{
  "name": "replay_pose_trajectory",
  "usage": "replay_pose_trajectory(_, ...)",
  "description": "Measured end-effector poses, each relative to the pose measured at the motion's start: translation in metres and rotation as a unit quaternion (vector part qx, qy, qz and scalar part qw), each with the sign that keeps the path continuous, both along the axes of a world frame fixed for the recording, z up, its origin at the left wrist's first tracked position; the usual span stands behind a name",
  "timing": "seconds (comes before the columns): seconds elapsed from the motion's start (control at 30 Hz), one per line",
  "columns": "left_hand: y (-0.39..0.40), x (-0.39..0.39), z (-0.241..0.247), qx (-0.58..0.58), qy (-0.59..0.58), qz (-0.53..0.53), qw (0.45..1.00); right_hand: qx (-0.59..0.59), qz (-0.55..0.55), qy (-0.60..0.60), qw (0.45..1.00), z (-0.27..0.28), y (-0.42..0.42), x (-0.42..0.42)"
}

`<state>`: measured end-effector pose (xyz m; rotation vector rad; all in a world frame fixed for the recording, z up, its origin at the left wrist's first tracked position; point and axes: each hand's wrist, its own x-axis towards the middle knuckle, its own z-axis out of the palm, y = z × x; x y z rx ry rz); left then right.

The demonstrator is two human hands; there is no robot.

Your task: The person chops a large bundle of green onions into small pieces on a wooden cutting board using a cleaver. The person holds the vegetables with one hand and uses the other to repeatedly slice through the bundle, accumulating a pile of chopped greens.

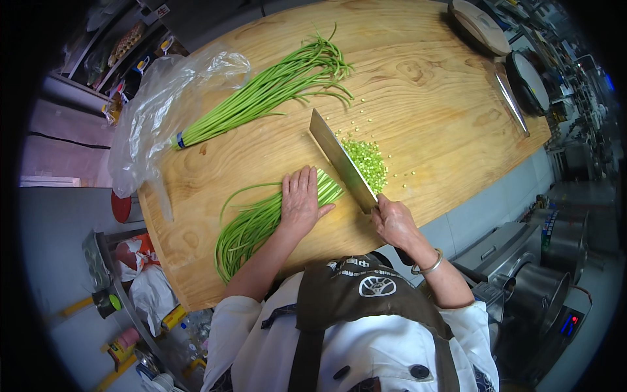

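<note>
Under my left hand [299,198] lies a bunch of garlic scapes [250,225], pressed flat against the wooden table [441,98]. The fingers rest across the stems, and the cut ends point right toward the blade. My right hand [396,221] grips the handle of a Chinese cleaver [343,164], whose broad blade stands between the bunch and a pile of chopped green pieces [365,161]. A small gap separates the blade from the cut ends. Farther back lies a second, long bunch of garlic scapes [259,95], bound near its pale end by a blue band [180,140].
A clear plastic bag [152,112] drapes over the table's left edge. Scattered bits lie around the pile. Toward the far right are a round wooden board [480,27], a long metal tool [512,105] and a dark-rimmed pan [528,83]. A steel pot [536,294] stands below, right.
</note>
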<state>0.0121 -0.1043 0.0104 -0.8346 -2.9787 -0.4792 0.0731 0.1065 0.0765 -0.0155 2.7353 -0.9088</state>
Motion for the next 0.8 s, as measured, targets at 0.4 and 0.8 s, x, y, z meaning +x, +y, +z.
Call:
replay_pose_trajectory(0.4, 0.073, -0.028, 0.000, 0.046, 0.052, -0.022, 0.997, -0.154, -0.151, 0.003, 0.976, 0.020, 0.024, 0.022)
replay_pose_trajectory(0.8, 0.002, -0.005, 0.006, 0.000, -0.035, 0.005, 0.999, -0.076, -0.089, 0.013, 0.993, 0.016, 0.027, 0.040)
